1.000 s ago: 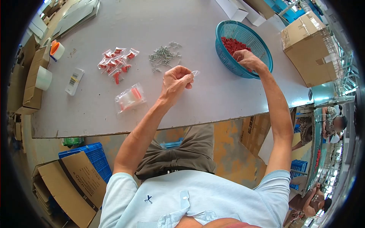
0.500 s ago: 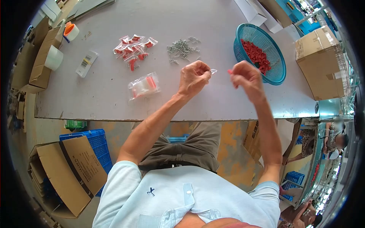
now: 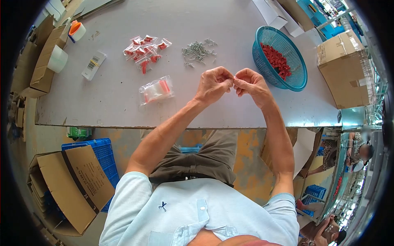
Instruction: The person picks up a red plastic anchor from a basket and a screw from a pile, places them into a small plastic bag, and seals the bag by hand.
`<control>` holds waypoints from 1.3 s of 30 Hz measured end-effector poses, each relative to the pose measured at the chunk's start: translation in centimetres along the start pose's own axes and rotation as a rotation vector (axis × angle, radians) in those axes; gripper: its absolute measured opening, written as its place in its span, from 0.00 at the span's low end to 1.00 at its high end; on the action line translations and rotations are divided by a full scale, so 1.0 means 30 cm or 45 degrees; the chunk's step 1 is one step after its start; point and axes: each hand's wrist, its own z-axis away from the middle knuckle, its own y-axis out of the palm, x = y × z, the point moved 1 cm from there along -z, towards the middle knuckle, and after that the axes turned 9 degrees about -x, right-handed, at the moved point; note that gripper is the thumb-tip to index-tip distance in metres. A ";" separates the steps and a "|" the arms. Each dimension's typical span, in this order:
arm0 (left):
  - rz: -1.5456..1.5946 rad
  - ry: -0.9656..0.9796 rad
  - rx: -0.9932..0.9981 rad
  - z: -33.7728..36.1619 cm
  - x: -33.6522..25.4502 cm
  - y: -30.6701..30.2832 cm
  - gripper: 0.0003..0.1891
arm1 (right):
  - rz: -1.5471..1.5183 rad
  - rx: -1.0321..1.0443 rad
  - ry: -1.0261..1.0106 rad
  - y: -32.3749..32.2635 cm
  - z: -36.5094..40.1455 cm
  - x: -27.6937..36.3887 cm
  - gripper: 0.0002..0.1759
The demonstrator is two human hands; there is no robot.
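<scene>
Above the table's front half, my left hand and my right hand meet fingertip to fingertip, both pinched. The small clear plastic bag seen in my left fingers earlier is mostly hidden between them now. The small red piece my right hand held is hidden too. Just beyond my left hand lies a loose pile of screws. To its left are several filled little bags with red pieces. A larger clear packet of bags with red strips lies nearer me. Right of my right hand stands a teal basket holding red pieces.
A taped cardboard box stands at the table's right. White tape rolls, an open carton and a labelled packet are at the left. Below stand a carton and a blue crate. People sit at far right.
My right hand has moved left from beside the basket, bringing the red piece to my left hand at the small bag. My left hand has barely shifted.
</scene>
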 end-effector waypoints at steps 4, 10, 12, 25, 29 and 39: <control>0.087 0.001 0.104 0.003 -0.003 0.001 0.03 | -0.059 0.025 0.027 -0.026 -0.007 -0.036 0.13; -0.147 0.307 -0.013 0.017 0.020 0.028 0.02 | 1.101 -0.473 -1.052 0.095 0.100 0.060 0.04; 0.133 0.039 -0.087 0.006 0.017 0.011 0.02 | 1.017 -0.537 -1.095 0.034 0.098 0.132 0.04; 0.049 -0.084 -0.037 0.002 0.004 0.022 0.03 | 1.567 -0.030 0.075 -0.470 -0.211 0.125 0.23; 0.032 -0.082 -0.001 0.001 0.006 0.022 0.03 | 1.563 -0.048 0.086 -0.483 -0.221 0.100 0.25; 0.035 -0.048 -0.050 0.000 0.005 0.023 0.03 | 1.595 -0.272 -0.060 -0.479 -0.247 0.096 0.20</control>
